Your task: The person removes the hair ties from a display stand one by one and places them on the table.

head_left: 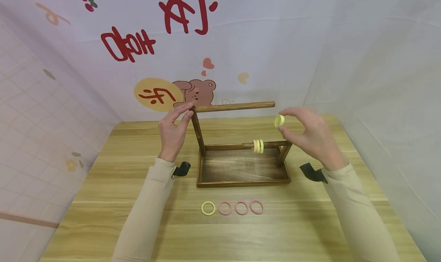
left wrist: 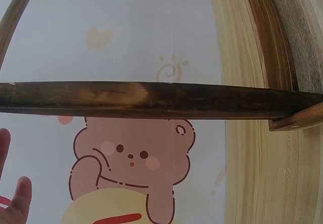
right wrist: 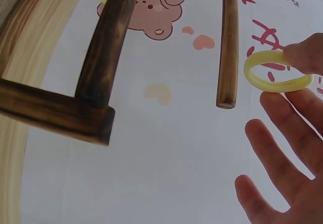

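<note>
My right hand (head_left: pixel 311 134) pinches a yellow ring (head_left: pixel 279 121) between thumb and fingers, just right of and below the free end of the stand's upper rod (head_left: pixel 237 106). In the right wrist view, the held ring (right wrist: pixel 276 86) is apart from that rod, and the other fingers are spread. My left hand (head_left: pixel 173 134) holds the top corner of the wooden stand (head_left: pixel 198 134) with thumb and index finger. The left wrist view shows only two fingertips (left wrist: pixel 21 188) beside the upright post (left wrist: pixel 151 100); the grip itself is out of frame. Several pale yellow rings (head_left: pixel 257 146) hang on the lower rod (head_left: pixel 272 144).
One yellow ring (head_left: pixel 208 208) and three pink rings (head_left: pixel 225 208) lie in a row on the wooden table (head_left: pixel 172 231), before the stand's tray base (head_left: pixel 241 166). A printed white cloth (head_left: pixel 275 55) hangs behind and along the sides.
</note>
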### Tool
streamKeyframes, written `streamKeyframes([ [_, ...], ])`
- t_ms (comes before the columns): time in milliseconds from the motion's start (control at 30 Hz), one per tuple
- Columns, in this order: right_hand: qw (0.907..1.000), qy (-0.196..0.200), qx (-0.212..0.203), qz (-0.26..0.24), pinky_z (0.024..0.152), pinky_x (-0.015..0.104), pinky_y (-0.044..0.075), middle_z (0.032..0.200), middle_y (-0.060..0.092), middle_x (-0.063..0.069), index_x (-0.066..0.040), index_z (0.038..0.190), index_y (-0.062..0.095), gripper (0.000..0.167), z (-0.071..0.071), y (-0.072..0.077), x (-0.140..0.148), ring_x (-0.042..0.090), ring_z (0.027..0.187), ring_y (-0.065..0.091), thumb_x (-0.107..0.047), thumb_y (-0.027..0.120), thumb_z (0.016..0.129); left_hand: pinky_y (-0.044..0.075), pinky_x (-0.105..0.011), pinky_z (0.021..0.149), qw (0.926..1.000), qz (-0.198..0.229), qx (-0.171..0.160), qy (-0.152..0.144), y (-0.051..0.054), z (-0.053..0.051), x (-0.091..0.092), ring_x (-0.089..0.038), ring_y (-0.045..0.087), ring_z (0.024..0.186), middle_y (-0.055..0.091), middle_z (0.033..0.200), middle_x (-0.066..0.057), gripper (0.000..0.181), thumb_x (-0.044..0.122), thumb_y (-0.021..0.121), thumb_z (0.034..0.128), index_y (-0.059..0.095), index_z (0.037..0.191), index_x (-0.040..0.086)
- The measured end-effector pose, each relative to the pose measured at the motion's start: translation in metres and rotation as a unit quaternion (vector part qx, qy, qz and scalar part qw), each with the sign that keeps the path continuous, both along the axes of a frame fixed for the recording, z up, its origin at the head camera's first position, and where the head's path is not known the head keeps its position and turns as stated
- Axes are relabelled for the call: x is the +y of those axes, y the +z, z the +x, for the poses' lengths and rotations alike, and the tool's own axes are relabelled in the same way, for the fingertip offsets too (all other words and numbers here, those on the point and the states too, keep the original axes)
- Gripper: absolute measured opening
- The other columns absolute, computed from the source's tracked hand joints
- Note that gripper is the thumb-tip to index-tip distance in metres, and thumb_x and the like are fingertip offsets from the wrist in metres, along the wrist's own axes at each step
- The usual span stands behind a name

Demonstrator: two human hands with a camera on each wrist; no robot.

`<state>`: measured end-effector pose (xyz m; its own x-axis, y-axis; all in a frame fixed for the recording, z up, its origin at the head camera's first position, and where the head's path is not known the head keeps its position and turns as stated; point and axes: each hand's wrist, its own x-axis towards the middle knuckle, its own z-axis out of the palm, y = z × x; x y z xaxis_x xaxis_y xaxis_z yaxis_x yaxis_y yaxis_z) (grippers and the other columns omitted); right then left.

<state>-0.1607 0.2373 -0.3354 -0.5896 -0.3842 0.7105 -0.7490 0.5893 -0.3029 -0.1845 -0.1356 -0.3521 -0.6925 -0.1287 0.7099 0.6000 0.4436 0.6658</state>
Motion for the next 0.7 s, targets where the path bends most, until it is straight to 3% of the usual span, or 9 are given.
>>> streamKeyframes([
  [333,0.9996,0.025,0.002,-0.017,0.104,0.015,0.041,0.115,0.073,0.011,-0.002,0.119,0.071,0.043,0.013,-0.01,-0.002,0.032,0.106,0.068,-0.004,0.08,0.077,0.05,-0.041,0.106,0.9999,0.008,0.003,-0.013,-0.019,-0.016,-0.011,-0.023,0.069,0.117,0.076,0.119,-0.008,0.025,0.012,0.076,0.0949,0.079,0.119,0.005],
  [700,0.9993,0.03,-0.021,0.011,0.104,0.011,0.042,0.121,0.074,0.009,-0.003,0.123,0.07,0.041,0.03,-0.025,-0.004,0.029,0.109,0.071,-0.018,0.077,0.085,0.05,-0.039,0.107,0.9998,0.004,0.006,-0.017,-0.02,-0.016,-0.012,-0.022,0.069,0.118,0.076,0.12,-0.006,0.025,0.011,0.076,0.095,0.079,0.12,0.008],
])
